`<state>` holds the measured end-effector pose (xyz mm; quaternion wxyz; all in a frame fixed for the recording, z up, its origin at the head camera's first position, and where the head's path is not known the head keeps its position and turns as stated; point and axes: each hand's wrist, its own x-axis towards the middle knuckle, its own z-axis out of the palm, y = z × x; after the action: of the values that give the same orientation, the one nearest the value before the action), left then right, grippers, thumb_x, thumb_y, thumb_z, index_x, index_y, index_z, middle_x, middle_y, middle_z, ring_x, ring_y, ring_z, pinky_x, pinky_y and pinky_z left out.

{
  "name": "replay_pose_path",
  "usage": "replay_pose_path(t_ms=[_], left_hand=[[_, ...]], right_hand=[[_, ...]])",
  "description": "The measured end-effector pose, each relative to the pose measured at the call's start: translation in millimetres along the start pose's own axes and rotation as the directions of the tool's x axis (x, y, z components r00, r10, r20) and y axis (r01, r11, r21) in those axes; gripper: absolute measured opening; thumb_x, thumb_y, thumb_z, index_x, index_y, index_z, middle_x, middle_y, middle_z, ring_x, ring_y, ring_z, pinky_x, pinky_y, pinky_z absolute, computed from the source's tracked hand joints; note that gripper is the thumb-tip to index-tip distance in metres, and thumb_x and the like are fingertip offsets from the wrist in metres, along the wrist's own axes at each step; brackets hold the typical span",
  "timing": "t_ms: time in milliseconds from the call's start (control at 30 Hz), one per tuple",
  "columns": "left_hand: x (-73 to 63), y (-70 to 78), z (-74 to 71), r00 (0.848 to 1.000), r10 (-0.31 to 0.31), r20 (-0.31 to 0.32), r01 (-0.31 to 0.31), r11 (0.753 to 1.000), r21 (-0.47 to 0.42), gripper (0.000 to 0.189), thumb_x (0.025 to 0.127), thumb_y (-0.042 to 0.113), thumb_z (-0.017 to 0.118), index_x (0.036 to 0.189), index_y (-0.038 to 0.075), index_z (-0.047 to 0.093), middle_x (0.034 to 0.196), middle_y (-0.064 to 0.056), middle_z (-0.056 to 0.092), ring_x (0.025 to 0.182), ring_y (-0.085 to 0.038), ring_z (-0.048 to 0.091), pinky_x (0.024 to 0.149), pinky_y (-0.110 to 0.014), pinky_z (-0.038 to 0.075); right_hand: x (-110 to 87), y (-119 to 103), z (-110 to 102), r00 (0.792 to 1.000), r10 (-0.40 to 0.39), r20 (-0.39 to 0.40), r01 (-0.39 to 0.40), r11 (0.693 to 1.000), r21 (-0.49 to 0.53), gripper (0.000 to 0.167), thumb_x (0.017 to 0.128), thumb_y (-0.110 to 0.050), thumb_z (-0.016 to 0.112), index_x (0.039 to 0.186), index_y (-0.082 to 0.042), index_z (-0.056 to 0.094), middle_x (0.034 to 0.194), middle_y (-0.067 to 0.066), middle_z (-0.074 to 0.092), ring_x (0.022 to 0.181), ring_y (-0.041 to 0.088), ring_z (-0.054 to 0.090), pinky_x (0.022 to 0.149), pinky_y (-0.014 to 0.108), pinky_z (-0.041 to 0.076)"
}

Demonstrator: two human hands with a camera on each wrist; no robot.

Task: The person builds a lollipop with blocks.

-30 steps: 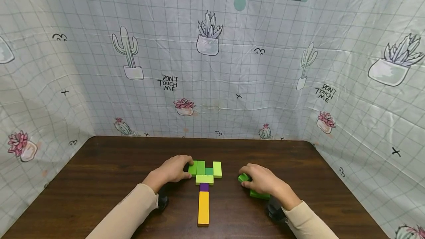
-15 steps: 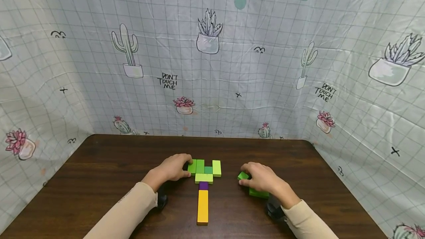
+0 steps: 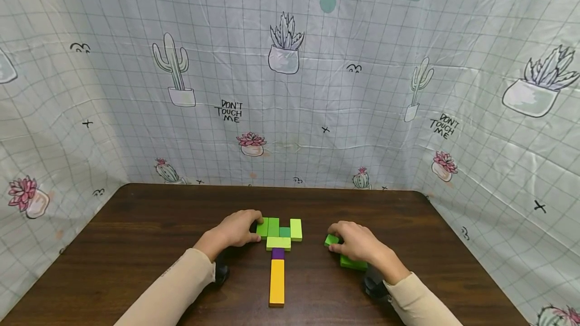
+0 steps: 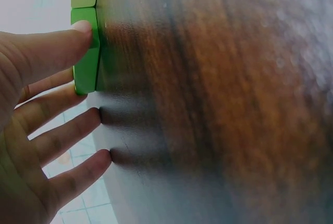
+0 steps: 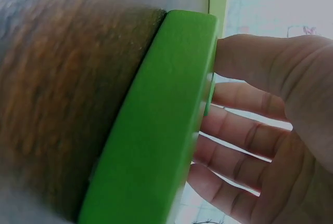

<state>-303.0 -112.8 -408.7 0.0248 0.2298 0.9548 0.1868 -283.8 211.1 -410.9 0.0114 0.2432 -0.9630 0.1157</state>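
My left hand (image 3: 233,229) pinches the leftmost green block (image 3: 262,228) between thumb and forefinger; its other fingers spread down to the tabletop in the left wrist view. That block sits against a second green block (image 3: 273,227), part of a flat layout. My right hand (image 3: 359,242), out to the right, holds a small green block (image 3: 332,240) with thumb and fingertips. Below that hand lies another green block (image 3: 353,263), large in the foreground of the right wrist view, where the held block is mostly hidden behind the thumb.
The layout continues with a dark green block (image 3: 284,232), an upright lime block (image 3: 296,230), a crosswise lime block (image 3: 278,243), a purple block (image 3: 278,253) and a long yellow block (image 3: 277,282). Behind the brown table (image 3: 181,200) hangs a cactus-print curtain (image 3: 290,104).
Over the last half second my right thumb has moved in slightly against the small green block, which has turned a little. The left hand and the layout stay as they were.
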Motion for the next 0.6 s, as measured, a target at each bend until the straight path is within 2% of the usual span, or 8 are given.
replay_pose_path(t_ms=[233, 600], left_hand=[[0.4, 0.3, 0.0, 1.000, -0.003, 0.000, 0.003, 1.000, -0.004, 0.035, 0.083, 0.024, 0.076, 0.113, 0.011, 0.063, 0.116, -0.007, 0.061, 0.108, -0.028, 0.056, 0.091, -0.047, 0.046], [0.7, -0.3, -0.4, 1.000, -0.001, 0.002, 0.001, 1.000, -0.005, 0.036, 0.084, 0.026, 0.076, 0.114, 0.012, 0.063, 0.117, -0.007, 0.061, 0.109, -0.028, 0.056, 0.091, -0.047, 0.046]], right_hand=[[11.0, -6.9, -1.3, 0.998, -0.069, -0.007, 0.069, 0.998, 0.010, 0.032, 0.085, -0.026, 0.073, 0.113, -0.012, 0.067, 0.097, -0.004, 0.059, 0.083, 0.015, 0.056, 0.065, 0.035, 0.045], [51.2, -27.5, -6.1, 0.987, -0.161, -0.018, 0.161, 0.987, 0.022, 0.032, 0.086, -0.025, 0.072, 0.116, -0.012, 0.067, 0.101, -0.003, 0.061, 0.085, 0.015, 0.055, 0.070, 0.034, 0.047]])
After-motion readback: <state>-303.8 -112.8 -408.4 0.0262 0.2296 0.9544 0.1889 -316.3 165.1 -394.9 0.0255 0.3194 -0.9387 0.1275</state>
